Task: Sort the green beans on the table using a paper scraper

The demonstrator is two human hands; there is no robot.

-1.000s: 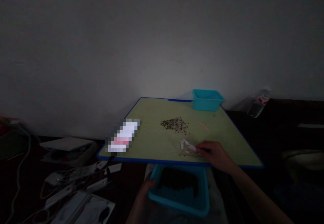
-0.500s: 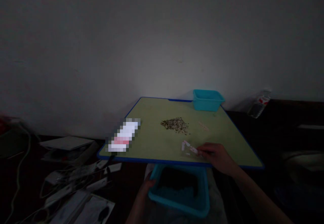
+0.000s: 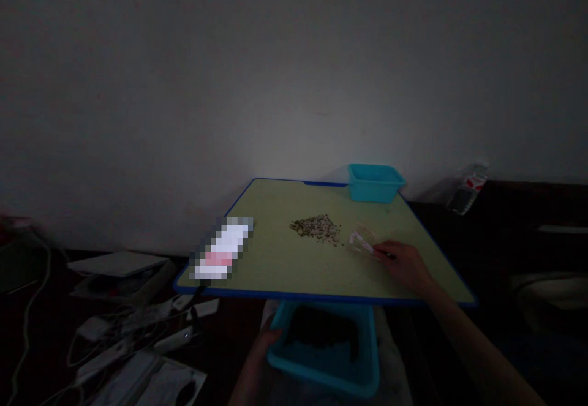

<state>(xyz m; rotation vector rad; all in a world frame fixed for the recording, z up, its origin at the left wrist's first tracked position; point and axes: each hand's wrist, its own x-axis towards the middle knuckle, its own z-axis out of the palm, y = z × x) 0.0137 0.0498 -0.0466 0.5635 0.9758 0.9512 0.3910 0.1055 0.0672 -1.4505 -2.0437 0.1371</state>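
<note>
My right hand (image 3: 407,263) pinches a small clear piece of plastic with white and pinkish markings (image 3: 361,242), holding it low over the table; its exact kind is unclear. To its left a loose heap of dark and pale seed-like grains (image 3: 316,228) lies on the yellow-green tabletop. A thin pale strip (image 3: 366,229) shows just behind the plastic. Below the table's near edge, my left hand (image 3: 263,343) grips the left rim of a blue plastic basin (image 3: 321,380) resting on my lap. A dark mass of fine material covers part of the basin's bottom.
A second blue basin (image 3: 375,191) stands at the table's far right corner. A pixelated bright phone-like object (image 3: 223,250) lies at the left edge. Cables and power strips (image 3: 105,357) clutter the left floor. A bottle (image 3: 467,191) leans by the wall. The table has a blue rim (image 3: 285,294).
My right hand has carried the plastic piece away from the near edge and a little rightward, close to the pale strip. My left hand and the lap basin have stayed put.
</note>
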